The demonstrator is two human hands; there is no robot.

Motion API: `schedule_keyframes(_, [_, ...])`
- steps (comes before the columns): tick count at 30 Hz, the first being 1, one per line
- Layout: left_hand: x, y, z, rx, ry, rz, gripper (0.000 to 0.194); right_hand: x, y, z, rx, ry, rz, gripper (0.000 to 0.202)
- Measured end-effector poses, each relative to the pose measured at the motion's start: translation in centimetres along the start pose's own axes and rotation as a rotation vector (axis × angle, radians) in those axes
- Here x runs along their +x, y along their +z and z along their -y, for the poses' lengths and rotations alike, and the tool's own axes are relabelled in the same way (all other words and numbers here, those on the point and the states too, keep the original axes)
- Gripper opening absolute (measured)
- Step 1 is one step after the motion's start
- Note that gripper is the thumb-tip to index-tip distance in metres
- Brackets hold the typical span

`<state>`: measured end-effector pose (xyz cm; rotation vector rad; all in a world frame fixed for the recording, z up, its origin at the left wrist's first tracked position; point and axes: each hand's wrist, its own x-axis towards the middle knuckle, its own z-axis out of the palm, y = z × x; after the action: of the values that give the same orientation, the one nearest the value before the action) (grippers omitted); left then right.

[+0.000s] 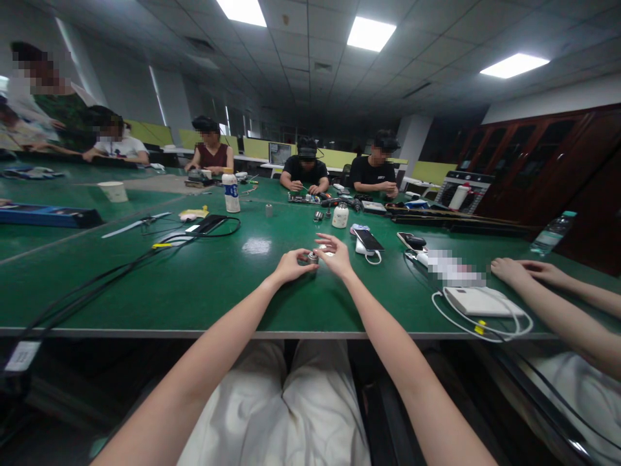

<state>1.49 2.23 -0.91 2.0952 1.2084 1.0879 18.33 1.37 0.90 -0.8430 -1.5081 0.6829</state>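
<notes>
Long axis near vertical, the small metal cylinder sits at the green tabletop — left hand clamped round its side, right hand at its top, whether gripping I cannot tell.

No text can be read with certainty here. The bottle has a blue label with light marks like writing, but they are too small. A white tag at the lower left carries faint print, not legible. The black shirt farther right shows small white lettering, also too blurred.
</notes>
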Motion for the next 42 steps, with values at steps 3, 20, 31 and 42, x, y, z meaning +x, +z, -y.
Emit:
schedule_keyframes(3, [0.0, 0.0, 0.0, 0.003, -0.004, 0.0, 0.05, 0.4, -0.8, -0.1, -0.002, -0.001, -0.035, 0.056])
schedule_keyframes(20, [0.0, 0.0, -0.1, 0.015, 0.004, -0.009, 0.049, 0.2, -0.2, -1.0, 0.012, 0.002, -0.004, 0.051])
schedule_keyframes(31, [0.0, 0.0, -0.1, 0.013, 0.012, 0.003, 0.05, -0.1, 0.4, -0.6, -0.062, -0.042, 0.044, 0.027])
schedule_keyframes(42, [0.0, 0.0, 0.0, 0.015, 0.015, -0.002, 0.051, -0.3, 0.7, -0.5, -0.124, -0.072, 0.032, 0.022])
